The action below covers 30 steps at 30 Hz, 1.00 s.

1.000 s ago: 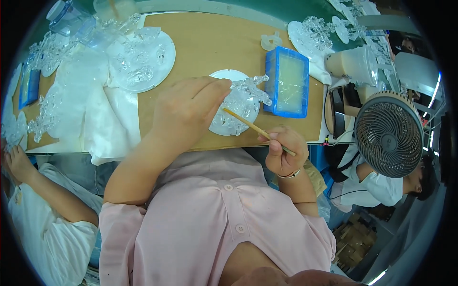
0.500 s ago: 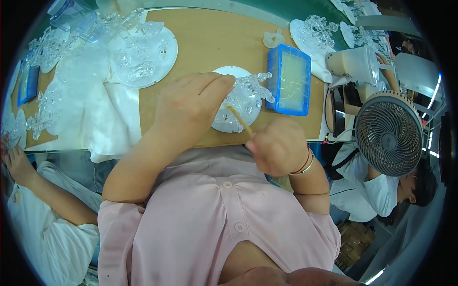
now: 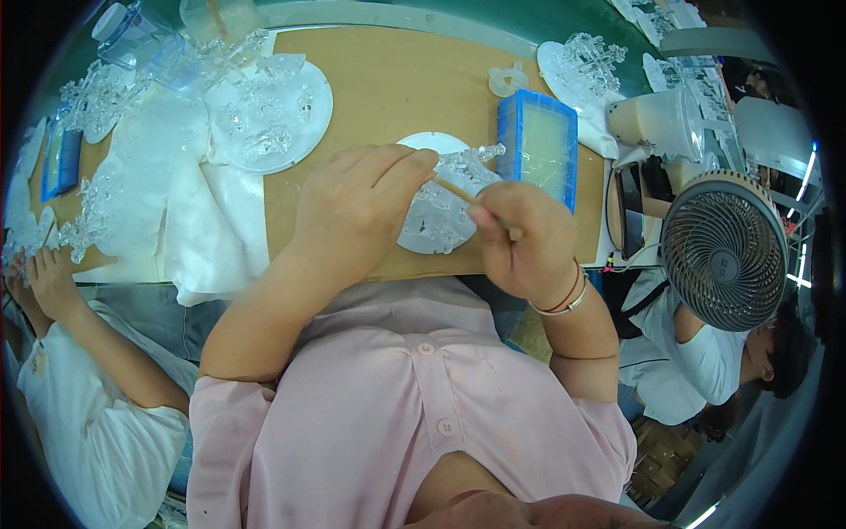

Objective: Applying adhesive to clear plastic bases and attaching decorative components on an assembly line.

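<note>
My left hand (image 3: pixel 357 198) is closed, fingers together, on a clear, branching plastic piece (image 3: pixel 471 166) above a round white plate (image 3: pixel 430 236). Much of the grip is hidden behind the back of the hand. In my right fist (image 3: pixel 531 238) is a thin tan stick (image 3: pixel 453 188), slanting up and left. Its far end meets the clear piece beside my left fingertips; whether it touches cannot be made out. More clear parts seem to lie on the plate beneath.
A blue-rimmed box (image 3: pixel 539 145) stands right of the plate. Another white plate (image 3: pixel 295 145) with clear parts lies at the far left, beside a white cloth (image 3: pixel 198 234). To the right are a plastic cup (image 3: pixel 656 123) and a fan (image 3: pixel 724 256). A co-worker's hand (image 3: pixel 55 282) is at left.
My right hand has moved up and slightly right, turning as it rose. The stick's tip has shifted from over the plate up to my left fingertips. My left hand stays nearly in place.
</note>
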Tool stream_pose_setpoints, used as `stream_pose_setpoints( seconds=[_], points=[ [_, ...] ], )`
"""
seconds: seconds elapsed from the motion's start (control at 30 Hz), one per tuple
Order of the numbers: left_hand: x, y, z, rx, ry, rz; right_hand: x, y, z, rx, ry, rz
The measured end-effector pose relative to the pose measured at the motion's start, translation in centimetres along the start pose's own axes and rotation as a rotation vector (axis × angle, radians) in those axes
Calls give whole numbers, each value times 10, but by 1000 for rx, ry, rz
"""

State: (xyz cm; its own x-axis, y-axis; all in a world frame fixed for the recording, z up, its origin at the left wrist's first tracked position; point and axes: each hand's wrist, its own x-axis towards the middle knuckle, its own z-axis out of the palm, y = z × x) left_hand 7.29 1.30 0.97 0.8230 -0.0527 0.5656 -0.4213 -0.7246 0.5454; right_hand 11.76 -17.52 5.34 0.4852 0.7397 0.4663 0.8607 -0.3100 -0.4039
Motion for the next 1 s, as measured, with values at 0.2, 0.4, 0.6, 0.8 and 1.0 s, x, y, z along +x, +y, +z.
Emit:
stream_pose_setpoints(
  seconds=[0.2,0.4,0.6,0.8,1.0],
  points=[
    [2,2,0,-8,32,-29,-6,0,-18,37,7,220],
    [3,2,2,8,43,-34,-36,3,-24,78,75,217],
    [4,6,0,38,20,-27,-45,6,-23,112,127,198],
    [3,5,-2,89,-9,4,-34,0,-29,199,23,319],
    [0,6,-1,171,-25,21,-33,1,-24,139,13,89]
  ],
)
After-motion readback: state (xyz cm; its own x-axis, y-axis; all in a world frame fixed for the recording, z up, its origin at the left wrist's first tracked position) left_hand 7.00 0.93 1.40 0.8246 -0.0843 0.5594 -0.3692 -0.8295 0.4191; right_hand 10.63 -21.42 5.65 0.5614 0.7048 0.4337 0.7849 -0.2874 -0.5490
